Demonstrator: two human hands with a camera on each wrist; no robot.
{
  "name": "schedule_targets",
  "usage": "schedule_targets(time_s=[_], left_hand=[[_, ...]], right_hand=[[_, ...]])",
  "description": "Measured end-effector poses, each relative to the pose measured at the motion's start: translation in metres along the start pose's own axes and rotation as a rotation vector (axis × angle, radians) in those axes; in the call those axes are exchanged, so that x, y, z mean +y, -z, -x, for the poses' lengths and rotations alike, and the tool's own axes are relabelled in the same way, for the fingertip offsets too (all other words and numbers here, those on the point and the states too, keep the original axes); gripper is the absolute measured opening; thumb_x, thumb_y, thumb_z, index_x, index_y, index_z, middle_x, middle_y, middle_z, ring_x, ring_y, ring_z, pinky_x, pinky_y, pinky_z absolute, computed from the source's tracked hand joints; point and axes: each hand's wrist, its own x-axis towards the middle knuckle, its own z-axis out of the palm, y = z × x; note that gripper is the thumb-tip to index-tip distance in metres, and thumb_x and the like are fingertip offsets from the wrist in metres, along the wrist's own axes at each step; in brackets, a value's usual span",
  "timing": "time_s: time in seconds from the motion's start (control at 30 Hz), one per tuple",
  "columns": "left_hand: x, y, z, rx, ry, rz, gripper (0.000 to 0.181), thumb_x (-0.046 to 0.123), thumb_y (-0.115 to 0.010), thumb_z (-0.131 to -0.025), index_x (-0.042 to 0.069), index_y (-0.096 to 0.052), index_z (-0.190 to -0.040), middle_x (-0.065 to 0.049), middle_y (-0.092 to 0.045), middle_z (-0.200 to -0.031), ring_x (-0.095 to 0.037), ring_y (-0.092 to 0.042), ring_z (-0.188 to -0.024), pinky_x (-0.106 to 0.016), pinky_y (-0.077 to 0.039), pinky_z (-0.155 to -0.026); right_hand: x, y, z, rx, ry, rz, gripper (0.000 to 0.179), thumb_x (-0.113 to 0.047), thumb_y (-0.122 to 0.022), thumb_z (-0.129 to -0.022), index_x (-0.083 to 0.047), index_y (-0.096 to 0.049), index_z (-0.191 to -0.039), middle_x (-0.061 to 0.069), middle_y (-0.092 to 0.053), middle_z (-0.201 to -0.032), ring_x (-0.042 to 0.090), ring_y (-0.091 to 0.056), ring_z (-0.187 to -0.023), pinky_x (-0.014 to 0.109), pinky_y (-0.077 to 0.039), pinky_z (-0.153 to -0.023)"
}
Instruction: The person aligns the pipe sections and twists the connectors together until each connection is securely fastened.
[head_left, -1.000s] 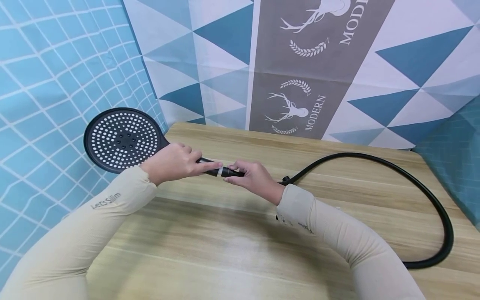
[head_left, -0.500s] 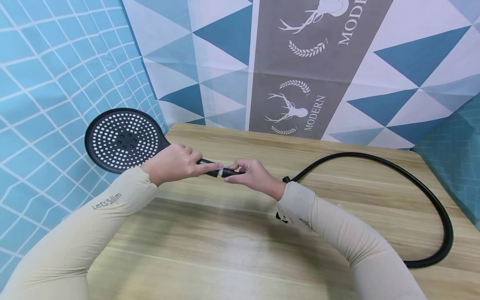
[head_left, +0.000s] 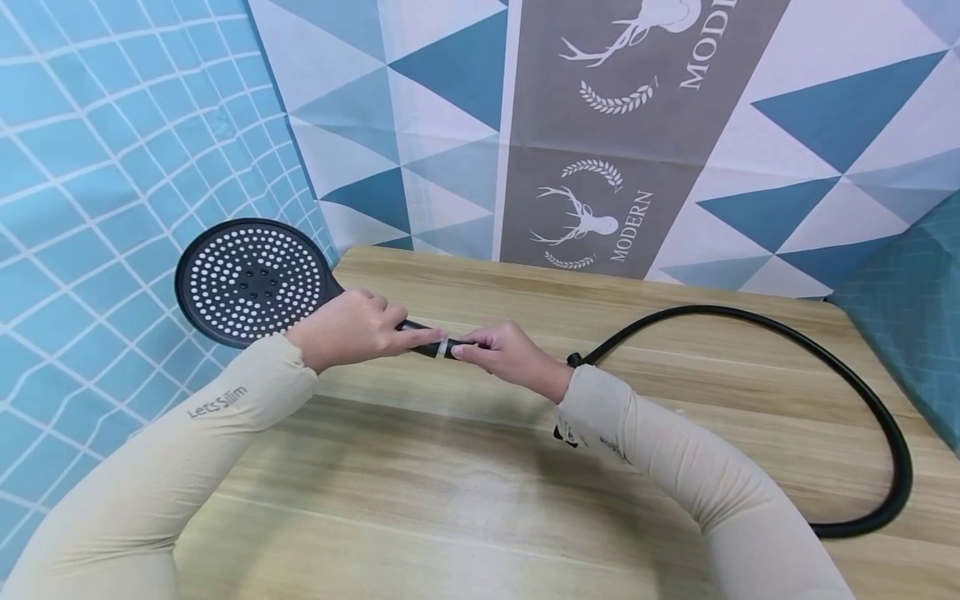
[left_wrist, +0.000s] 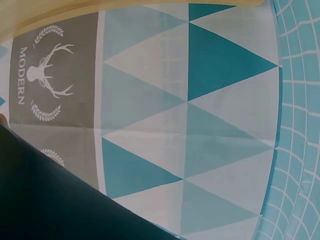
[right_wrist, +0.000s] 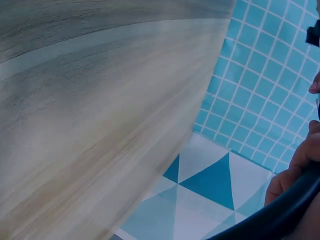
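Observation:
In the head view my left hand (head_left: 352, 329) grips the handle of a black round shower head (head_left: 258, 279), its nozzle face turned up toward the camera. The index finger lies along the handle toward a pale ring (head_left: 442, 348) at its end. Right beside that ring, my right hand (head_left: 510, 354) pinches the black end of a shower hose (head_left: 840, 362). Whether hose and handle are joined cannot be told. A large dark shape (left_wrist: 60, 200) fills the lower left of the left wrist view. In the right wrist view, right-hand fingers (right_wrist: 295, 165) curl beside the dark hose (right_wrist: 280, 215).
The hose loops over the right side of the wooden table (head_left: 465, 500). Small black parts (head_left: 575, 360) show on either side of the right sleeve, mostly hidden. A blue tiled-print sheet (head_left: 97, 167) stands at left, a triangle-patterned sheet (head_left: 442, 75) behind.
The right thumb and fingers have shifted on the hose end, with the thumb now lying along it. The shower head has moved slightly right with my left hand.

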Motion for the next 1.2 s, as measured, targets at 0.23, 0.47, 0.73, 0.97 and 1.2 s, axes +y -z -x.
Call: schedule_targets(time_s=[0.23,0.47,0.73,0.97,1.2], left_hand=[[0.003,-0.003,0.002,0.014,0.029,0.015,0.06,0.002,-0.081,-0.073,0.024,-0.063,-0.126,-0.004,-0.044,-0.061,-0.012,-0.033,-0.043,-0.021,-0.028,-0.041],[0.004,-0.007,0.002,0.059,0.041,0.056,0.061,0.003,-0.082,-0.072,0.024,-0.064,-0.126,-0.003,-0.045,-0.062,-0.013,-0.032,-0.043,-0.022,-0.028,-0.04],[0.005,-0.007,0.003,0.083,0.046,0.061,0.057,0.008,-0.082,-0.073,0.024,-0.064,-0.125,-0.003,-0.043,-0.061,-0.013,-0.032,-0.043,-0.023,-0.027,-0.039],[0.005,-0.007,0.003,0.076,0.054,0.064,0.057,0.009,-0.081,-0.074,0.023,-0.062,-0.126,-0.003,-0.044,-0.061,-0.013,-0.035,-0.042,-0.023,-0.029,-0.039],[0.005,-0.007,0.002,0.091,0.061,0.055,0.059,0.003,-0.081,-0.073,0.024,-0.063,-0.125,-0.003,-0.044,-0.06,-0.014,-0.035,-0.042,-0.023,-0.03,-0.039]], right_hand=[[0.003,-0.009,0.006,0.098,0.068,0.021,0.024,-0.011,-0.064,-0.094,0.001,-0.061,-0.114,0.0,-0.049,-0.061,0.01,-0.039,-0.052,0.024,-0.034,-0.05],[0.012,-0.018,0.011,0.258,0.318,0.135,0.019,-0.004,-0.079,-0.078,0.002,-0.069,-0.093,0.013,-0.072,-0.086,0.009,-0.058,-0.066,0.022,-0.048,-0.058],[0.013,-0.022,0.011,0.267,0.334,0.035,0.016,0.004,-0.076,-0.079,0.006,-0.07,-0.094,0.019,-0.072,-0.092,0.022,-0.07,-0.079,0.024,-0.055,-0.065],[0.01,-0.019,0.012,0.24,0.255,-0.015,0.022,0.003,-0.075,-0.08,0.008,-0.071,-0.101,0.019,-0.072,-0.093,0.016,-0.068,-0.077,0.024,-0.055,-0.064],[0.011,-0.019,0.012,0.236,0.274,-0.036,0.023,0.004,-0.075,-0.08,0.009,-0.07,-0.102,0.02,-0.071,-0.092,0.013,-0.066,-0.074,0.024,-0.054,-0.063]])
